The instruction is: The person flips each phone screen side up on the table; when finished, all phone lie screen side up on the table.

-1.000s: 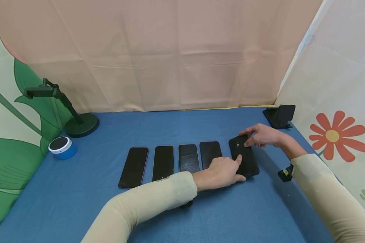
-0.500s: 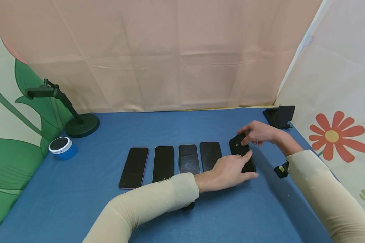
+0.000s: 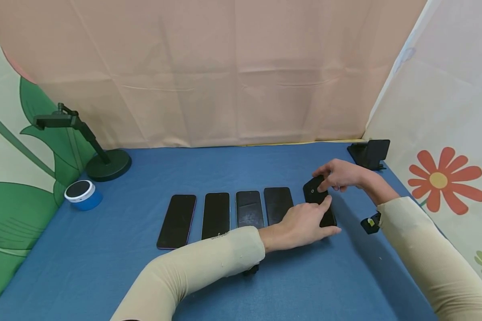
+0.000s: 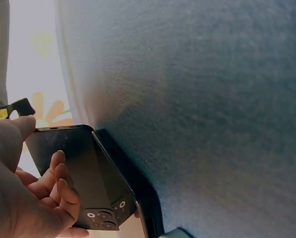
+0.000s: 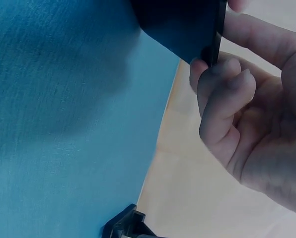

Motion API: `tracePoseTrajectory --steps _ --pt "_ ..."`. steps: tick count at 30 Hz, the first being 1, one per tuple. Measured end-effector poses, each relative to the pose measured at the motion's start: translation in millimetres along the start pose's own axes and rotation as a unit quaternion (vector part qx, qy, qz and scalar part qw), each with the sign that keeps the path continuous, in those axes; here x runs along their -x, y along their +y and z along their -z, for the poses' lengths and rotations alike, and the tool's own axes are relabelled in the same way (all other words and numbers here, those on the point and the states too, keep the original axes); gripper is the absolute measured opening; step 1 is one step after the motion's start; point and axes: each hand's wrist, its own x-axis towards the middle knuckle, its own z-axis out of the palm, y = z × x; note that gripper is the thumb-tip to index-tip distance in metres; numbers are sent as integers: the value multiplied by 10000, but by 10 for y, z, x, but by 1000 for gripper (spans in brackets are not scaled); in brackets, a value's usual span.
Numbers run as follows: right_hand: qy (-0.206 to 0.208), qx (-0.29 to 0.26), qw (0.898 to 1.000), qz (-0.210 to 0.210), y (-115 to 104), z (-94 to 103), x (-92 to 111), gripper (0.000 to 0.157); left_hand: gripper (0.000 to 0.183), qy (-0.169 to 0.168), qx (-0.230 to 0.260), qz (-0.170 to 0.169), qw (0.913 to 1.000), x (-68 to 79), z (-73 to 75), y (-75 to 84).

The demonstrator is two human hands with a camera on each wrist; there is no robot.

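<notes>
A black smartphone (image 3: 312,191) at the right end of a row is tilted up off its long side, its camera back facing up and left. My right hand (image 3: 339,174) pinches its far end between thumb and fingers. At the near end, my left hand (image 3: 301,225) holds it with thumb and index finger. The left wrist view shows that thumb at the phone's end, the other fingers curled in front of the back. Beside it lies another black smartphone (image 3: 278,203), screen up, its near part hidden behind my left hand.
Further left in the row lie several phones, among them a black phone (image 3: 176,223) with a purplish edge. A black stand (image 3: 108,165) and a blue-white round tub (image 3: 83,196) are at the left. A small black phone stand (image 3: 371,154) sits at the back right.
The right-hand phone has tipped up from lying nearly flat, showing narrower now. My left hand has shifted right along its near end. My right hand has risen slightly.
</notes>
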Motion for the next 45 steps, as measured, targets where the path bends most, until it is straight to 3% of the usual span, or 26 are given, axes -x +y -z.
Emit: tracePoseTrajectory --steps 7,15,24,27,31,35,39,42,45 --pt "115 -711 9972 199 197 14 28 67 78 -85 395 93 9991 29 -4 16" --pt "194 -1886 9811 386 435 -66 36 68 77 -108 593 68 9982 35 2 25" --pt "286 -2553 9645 607 498 -170 -12 69 77 -18 556 63 9984 49 22 33" --pt "250 -2659 9613 683 475 -209 -13 69 77 -14 609 280 9977 61 48 54" --pt "222 -2712 9598 685 454 -246 -23 65 82 -217 838 1018 9910 54 136 66" --pt "296 -2699 9602 658 472 -265 -22 64 79 -399 1517 1770 9716 40 205 -27" --pt "452 -2661 9610 596 486 -268 8 66 73 -375 2543 2105 9432 77 215 -182" --pt "564 -2659 9610 503 502 -267 36 67 72 -257 3479 2184 9114 137 202 -274" --pt "576 -2673 9611 383 528 -280 58 67 73 -81 4430 2244 8680 191 172 -325"
